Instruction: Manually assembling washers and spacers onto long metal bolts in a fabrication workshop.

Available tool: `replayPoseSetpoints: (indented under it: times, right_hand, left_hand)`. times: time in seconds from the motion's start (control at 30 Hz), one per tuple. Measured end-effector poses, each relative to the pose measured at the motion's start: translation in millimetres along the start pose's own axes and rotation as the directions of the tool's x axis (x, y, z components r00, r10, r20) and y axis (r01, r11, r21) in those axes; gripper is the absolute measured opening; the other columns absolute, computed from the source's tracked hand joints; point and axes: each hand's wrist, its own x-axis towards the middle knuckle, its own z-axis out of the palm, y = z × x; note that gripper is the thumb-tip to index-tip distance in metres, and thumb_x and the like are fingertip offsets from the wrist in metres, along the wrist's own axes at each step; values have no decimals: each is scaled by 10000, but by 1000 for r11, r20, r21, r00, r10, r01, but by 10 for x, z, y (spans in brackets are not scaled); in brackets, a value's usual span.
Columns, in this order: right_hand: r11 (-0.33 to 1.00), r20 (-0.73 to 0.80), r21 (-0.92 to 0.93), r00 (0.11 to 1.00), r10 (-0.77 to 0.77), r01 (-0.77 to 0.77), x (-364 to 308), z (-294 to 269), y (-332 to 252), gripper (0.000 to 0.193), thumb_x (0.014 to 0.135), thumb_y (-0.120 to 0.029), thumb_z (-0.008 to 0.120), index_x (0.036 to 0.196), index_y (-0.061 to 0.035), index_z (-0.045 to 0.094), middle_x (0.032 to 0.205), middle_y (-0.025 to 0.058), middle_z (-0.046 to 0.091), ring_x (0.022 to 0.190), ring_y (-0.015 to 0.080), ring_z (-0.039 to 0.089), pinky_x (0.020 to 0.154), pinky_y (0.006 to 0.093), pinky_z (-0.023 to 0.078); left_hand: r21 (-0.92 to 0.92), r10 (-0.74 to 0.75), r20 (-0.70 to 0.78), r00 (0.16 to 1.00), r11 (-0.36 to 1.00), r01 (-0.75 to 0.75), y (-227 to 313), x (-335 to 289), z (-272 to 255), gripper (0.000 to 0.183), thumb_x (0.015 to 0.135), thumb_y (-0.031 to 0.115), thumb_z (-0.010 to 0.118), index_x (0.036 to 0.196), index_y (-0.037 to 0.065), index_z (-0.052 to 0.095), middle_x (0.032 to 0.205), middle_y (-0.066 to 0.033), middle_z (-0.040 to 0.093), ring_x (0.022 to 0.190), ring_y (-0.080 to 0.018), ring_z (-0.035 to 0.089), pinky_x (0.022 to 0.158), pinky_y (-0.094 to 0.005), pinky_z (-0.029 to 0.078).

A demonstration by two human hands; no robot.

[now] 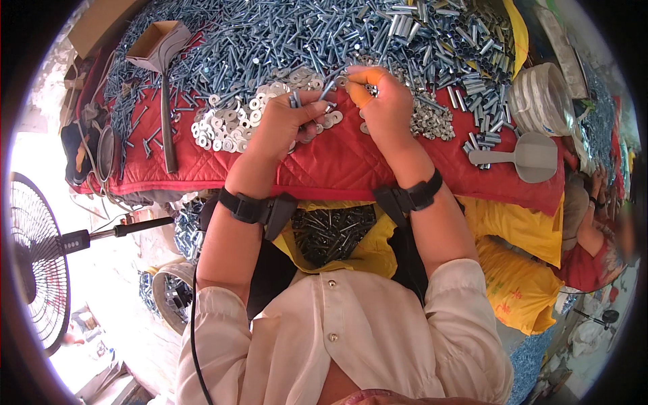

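Note:
My left hand (287, 120) is closed around bluish metal bolts, one of which (327, 90) sticks out past the fingertips toward my right hand. Fingers pinched, my right hand (386, 101) holds a flat washer (341, 82) close to the end of that bolt. Orange coverings wrap some of the right fingers. Under and beside my left hand spreads a heap of silvery washers (229, 123). Small nuts (432, 120) lie in a pile just right of my right hand. Beyond both hands is a large mound of bolts (270, 40).
Metal sleeves (482, 101) and a grey scoop (535, 159) lie at right on the red quilted cloth (324, 172). A long-handled scoop (167, 128) is at left. Below the edge sits a yellow sack (290, 250) of dark bolts. A fan (44, 263) stands left; another person (586, 253) is far right.

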Motion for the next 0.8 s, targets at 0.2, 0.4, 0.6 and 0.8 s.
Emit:
replayPoseSetpoints:
  times: [0.2,0.4,0.6,0.8]
  right_hand:
    - [827,-8,-307,868,-496,470,13,-147,-40,102,672,-111,668,766,-93,632,845,53,637,731,209,622,663,325,492]
    - [661,143,-448,778,-612,603,40,-230,-112,70,704,-161,603,763,-127,615,778,15,589,674,204,601,599,329,481]
    - [409,-167,-892,981,94,-191,326,-1084,256,217,735,-197,609,935,-113,624,907,116,625,817,289,625,684,409,495]
    - [282,-109,-934,926,362,-220,379,-1313,342,201,757,-169,572,934,-121,652,901,98,647,865,299,626,715,407,493]
  left_hand:
    - [108,-60,14,998,993,58,30,45,178,168,841,94,583,967,-7,627,691,-32,611,502,-48,481,419,-172,332]
    - [166,21,-94,995,986,-5,-23,48,26,117,836,107,594,891,5,612,673,-26,596,501,-48,471,410,-169,322]
    - [44,68,-65,996,997,-65,-14,64,44,161,866,139,565,909,-12,601,667,-19,575,487,-40,448,381,-171,287]
    - [24,20,4,1000,1000,-20,56,-8,113,183,883,155,543,957,1,606,614,2,539,450,-43,435,375,-167,272]
